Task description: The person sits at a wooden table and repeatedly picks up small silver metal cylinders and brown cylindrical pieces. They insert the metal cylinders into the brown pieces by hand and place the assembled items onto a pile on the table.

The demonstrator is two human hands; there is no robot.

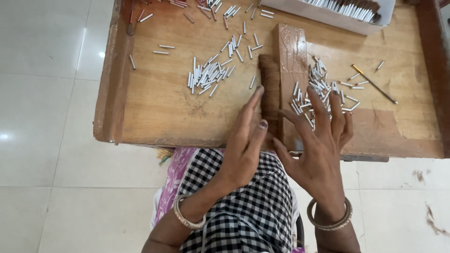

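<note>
- The brown bundle, a tight row of thin brown sticks packed side by side, lies on the wooden work table near its front edge, pressed against the left side of a glossy wooden block.
- It looks light and loose: many slender pieces with nothing visibly binding them, so it would likely spill or fan out if lifted from 1 end. Each stick looks thin and probably brittle.
- The safest hold, by my reading, is from both long sides at once, palms flat, squeezing gently along the length rather than pinching.
- The left hand is flat and unclenched, fingers straight, its edge laid against the bundle's near left side; it grips nothing.
- The right hand is spread wide with fingers apart, hovering over the block's near end and a scatter of short white tubes; it holds nothing, and I cannot tell whether its fingertips touch them.
- A second pile of the same white tubes lies left of the bundle, well apart from both hands.
- A thin metal rod lies to the right.
- A white box of finished sticks sits at the far edge.
</note>
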